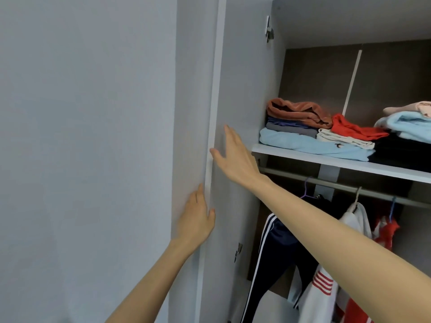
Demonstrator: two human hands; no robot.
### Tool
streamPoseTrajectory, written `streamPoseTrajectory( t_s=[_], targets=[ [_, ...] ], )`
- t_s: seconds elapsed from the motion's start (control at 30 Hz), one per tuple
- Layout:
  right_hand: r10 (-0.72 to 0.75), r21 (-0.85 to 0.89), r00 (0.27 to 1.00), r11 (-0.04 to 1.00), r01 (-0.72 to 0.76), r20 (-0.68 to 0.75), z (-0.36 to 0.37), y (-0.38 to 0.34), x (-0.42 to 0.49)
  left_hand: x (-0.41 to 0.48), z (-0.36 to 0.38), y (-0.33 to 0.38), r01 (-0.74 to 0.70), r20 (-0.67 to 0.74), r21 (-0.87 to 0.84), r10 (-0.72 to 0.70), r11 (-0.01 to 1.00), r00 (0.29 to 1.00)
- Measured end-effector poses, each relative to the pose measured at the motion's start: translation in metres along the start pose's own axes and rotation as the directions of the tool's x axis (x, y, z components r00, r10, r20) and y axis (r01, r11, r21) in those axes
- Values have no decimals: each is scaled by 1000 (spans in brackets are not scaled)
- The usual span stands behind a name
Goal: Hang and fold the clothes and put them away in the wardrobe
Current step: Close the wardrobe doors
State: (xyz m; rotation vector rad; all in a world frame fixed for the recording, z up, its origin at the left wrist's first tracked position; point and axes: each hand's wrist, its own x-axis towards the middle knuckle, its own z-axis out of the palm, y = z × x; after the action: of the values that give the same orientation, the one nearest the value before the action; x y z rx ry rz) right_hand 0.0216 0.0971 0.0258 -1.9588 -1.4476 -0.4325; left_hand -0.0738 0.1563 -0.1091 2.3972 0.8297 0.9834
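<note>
The wardrobe stands with its left door (242, 89) swung out, edge toward me. My left hand (196, 217) lies flat on the door's outer face, thumb hooked over its edge. My right hand (233, 152) reaches across with fingers spread, resting against the door's inner face near the edge. Neither hand holds clothing. On the shelf (303, 157) lie folded clothes: a rust, navy and light blue stack (296, 127), a red piece (352, 129) on cream cloth, and pale blue and pink pieces (410, 122) at the right. Below, a navy striped garment (277, 243) and white and red garments (326, 292) hang from the rail (345, 186).
A plain grey wall (81, 136) fills the left half of the view. Two metal hinges (269, 29) sit on the door's inner side, one high, one low. A white vertical strip runs down the wardrobe's brown back panel (382, 78).
</note>
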Motion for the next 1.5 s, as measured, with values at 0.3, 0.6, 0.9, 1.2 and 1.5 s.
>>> streamPoseTrajectory(
  t_s=[0.3, 0.6, 0.9, 1.2, 1.5],
  targets=[
    [59, 50, 997, 997, -57, -46, 31, -2, 20, 2, 20, -15, -16, 27, -152, 20, 988, 999],
    [107, -6, 974, 994, -111, -199, 17, 11, 4, -10, 20, 1, -87, 147, -143, 109, 986, 983],
    [135, 187, 951, 979, -84, -278, -55, 102, -48, -12, 73, 69, -281, 287, -287, 362, 916, 887],
    [293, 287, 885, 938, -193, -363, -117, 233, -65, 39, 181, 138, -480, 396, -127, 488, 868, 778],
    [308, 340, 887, 921, -188, -344, -139, 331, -38, 99, 269, 168, -540, 338, 103, 481, 835, 809]
  ],
)
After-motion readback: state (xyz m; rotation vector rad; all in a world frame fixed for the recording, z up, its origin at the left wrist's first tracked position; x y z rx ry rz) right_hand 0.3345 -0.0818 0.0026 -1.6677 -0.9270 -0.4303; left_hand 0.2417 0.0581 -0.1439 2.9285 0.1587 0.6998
